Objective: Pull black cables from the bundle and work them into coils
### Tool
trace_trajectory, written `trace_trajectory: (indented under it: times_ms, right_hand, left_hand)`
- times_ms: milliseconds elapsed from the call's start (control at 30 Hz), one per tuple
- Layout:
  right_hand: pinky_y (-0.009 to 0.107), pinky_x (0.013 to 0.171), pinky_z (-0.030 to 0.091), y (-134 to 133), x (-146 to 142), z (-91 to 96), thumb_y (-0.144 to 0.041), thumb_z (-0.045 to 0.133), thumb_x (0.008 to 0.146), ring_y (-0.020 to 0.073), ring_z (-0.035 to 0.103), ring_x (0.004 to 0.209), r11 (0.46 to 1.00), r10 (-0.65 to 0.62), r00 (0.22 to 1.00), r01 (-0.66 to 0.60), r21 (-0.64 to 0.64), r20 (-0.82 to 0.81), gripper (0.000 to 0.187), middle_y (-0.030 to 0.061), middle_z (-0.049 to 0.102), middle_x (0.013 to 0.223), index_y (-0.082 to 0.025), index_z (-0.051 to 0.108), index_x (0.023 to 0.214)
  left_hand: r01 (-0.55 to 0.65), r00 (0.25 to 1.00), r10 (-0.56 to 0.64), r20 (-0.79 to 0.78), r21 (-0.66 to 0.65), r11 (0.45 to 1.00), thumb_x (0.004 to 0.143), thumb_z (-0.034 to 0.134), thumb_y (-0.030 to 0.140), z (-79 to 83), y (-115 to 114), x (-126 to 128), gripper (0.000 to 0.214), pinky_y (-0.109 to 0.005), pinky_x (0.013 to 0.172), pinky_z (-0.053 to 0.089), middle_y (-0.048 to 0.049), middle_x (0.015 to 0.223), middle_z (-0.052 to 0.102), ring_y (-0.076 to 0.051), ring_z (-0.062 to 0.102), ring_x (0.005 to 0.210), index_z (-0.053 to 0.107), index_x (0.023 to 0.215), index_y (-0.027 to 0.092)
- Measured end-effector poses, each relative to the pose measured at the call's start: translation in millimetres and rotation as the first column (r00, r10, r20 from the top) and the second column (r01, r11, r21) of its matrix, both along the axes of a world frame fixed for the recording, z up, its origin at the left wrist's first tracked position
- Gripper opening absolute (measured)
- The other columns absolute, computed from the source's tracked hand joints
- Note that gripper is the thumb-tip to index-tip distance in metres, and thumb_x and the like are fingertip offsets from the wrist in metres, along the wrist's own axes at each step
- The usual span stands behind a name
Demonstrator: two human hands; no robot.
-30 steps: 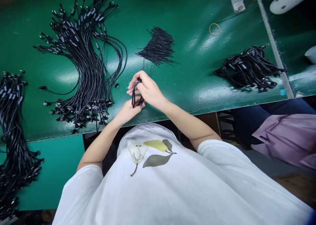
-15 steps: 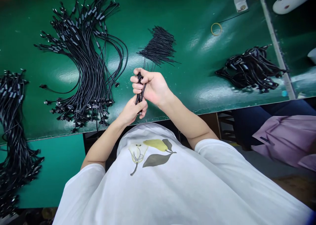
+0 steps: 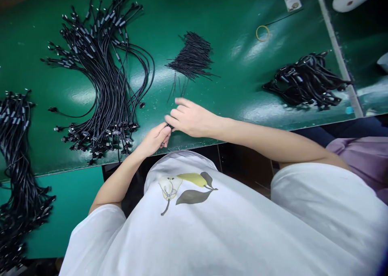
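Note:
Near the table's front edge, my left hand (image 3: pixel 156 139) is closed around a folded black cable (image 3: pixel 169 126). Little of that cable shows, since my fingers cover most of it. My right hand (image 3: pixel 194 117) lies against it from the right, back upward, its fingers curled over the cable's upper end. What its thumb does is hidden. Just beyond my hands is a pile of short thin black ties (image 3: pixel 194 55), with a few loose ties (image 3: pixel 178 86) on its near side.
A large bundle of black cables (image 3: pixel 106 74) lies left on the green table (image 3: pixel 230 9). Another cable bundle (image 3: pixel 18 146) hangs over the left edge. Folded cables (image 3: pixel 309 82) are heaped at right, near a yellow ring (image 3: pixel 262 33). A mauve cloth (image 3: pixel 360 154) shows at lower right.
My right hand has turned from palm-side view to back upward, and its elbow has swung out to the right. My left hand has shifted slightly left, and the cable is now mostly covered.

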State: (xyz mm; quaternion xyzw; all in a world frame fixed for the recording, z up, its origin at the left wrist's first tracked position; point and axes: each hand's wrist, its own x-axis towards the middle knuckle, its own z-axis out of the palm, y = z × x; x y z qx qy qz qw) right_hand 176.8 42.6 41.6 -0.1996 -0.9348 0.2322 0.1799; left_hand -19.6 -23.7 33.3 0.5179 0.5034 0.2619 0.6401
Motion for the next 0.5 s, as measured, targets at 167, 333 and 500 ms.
trace_trajectory:
  times_ms: [167, 333, 500]
  right_hand:
    - [0.031, 0.062, 0.031, -2, 7, -6.4, -0.026, 0.032, 0.101, 0.0167, 0.048, 0.068, 0.96, 0.101, 0.946, -0.174, 0.22, 0.308, 0.031, 0.0063, 0.054, 0.078, -0.014, 0.057, 0.088]
    - [0.031, 0.059, 0.023, -7, 12, -17.8, -0.016, 0.027, 0.101, 0.0152, 0.049, 0.068, 0.929, 0.081, 0.917, -0.211, 0.305, 0.39, 0.03, 0.0071, 0.056, 0.082, -0.012, 0.057, 0.096]
    - [0.031, 0.06, 0.025, -16, 13, -35.9, -0.038, 0.034, 0.101, 0.0186, 0.052, 0.076, 0.956, 0.017, 0.898, -0.143, 0.255, 0.44, 0.035, 0.0101, 0.057, 0.089, -0.011, 0.056, 0.099]
  left_hand:
    - [0.166, 0.982, -0.158, -0.103, 0.08, 0.983, 0.091, 0.052, 0.045, 2.7, -1, -2, 0.03, -0.025, 0.066, 0.041, 0.0014, 0.064, 0.055, -0.012, 0.05, 0.062, 0.061, 0.084, 0.017]
    - [0.098, 0.994, -0.101, -0.043, -0.07, 0.993, 0.084, 0.06, 0.049, -14.5, -1, -2, 0.034, -0.025, 0.062, 0.039, 0.0005, 0.066, 0.053, -0.012, 0.047, 0.063, 0.064, 0.083, 0.015]
    - [0.018, 1.0, -0.017, 0.007, -0.193, 0.981, 0.082, 0.059, 0.06, -32.7, -5, 8, 0.044, -0.023, 0.05, 0.033, 0.0043, 0.055, 0.043, -0.01, 0.039, 0.051, 0.057, 0.075, 0.016]
